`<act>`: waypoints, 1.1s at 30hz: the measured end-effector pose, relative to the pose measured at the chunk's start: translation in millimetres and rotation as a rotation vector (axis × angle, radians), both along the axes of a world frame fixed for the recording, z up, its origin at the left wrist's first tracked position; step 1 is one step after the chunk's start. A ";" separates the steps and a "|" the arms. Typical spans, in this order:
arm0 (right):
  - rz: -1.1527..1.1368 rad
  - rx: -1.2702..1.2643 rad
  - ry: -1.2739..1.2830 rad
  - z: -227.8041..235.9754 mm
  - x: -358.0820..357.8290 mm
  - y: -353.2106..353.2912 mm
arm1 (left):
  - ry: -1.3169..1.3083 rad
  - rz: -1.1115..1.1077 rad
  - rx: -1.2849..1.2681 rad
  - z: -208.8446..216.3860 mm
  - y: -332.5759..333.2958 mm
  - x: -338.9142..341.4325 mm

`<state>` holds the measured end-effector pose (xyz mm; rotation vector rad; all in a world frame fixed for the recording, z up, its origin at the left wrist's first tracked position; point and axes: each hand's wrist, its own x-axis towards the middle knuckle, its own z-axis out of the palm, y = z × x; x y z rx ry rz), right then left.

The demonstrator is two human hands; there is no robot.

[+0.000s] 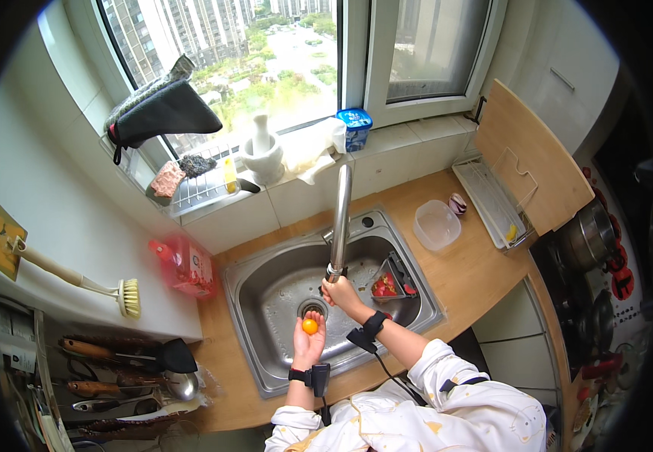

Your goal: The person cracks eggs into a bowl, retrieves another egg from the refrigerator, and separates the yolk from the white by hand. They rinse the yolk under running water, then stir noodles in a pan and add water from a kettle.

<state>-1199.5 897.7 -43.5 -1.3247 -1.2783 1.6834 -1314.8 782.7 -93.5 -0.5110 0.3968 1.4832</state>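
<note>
My left hand [309, 345] is palm up over the steel sink [262, 301], near its drain [313, 306]. A small, round, glossy orange thing [310, 326] rests in the cupped palm; I cannot tell its exact kind. My right hand [344, 294] is closed around the lower end of the tall metal faucet [341, 218], just above and to the right of the left hand. Some of its fingers are hidden behind the spout. In the sink's right corner sits a strainer basket [396, 273] with red and yellow scraps in it.
A clear plastic tub [437, 226] and a purple onion [457, 204] stand right of the sink. Left of it is a pink bottle [183, 265]. A brush [127, 297] hangs on the left wall. A mortar [262, 158] and a blue tub [354, 129] line the sill.
</note>
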 end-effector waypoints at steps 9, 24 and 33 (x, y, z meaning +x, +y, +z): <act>0.099 0.380 0.014 -5.5 -5.0 -0.8 | 0.008 -0.023 0.047 -1.7 8.4 16.2; -0.348 -0.238 0.896 -20.5 17.3 -19.3 | 0.337 -0.202 0.303 28.5 86.6 44.5; -0.273 -0.585 1.075 -16.8 -0.9 -10.3 | 0.949 0.135 0.164 77.7 64.2 37.7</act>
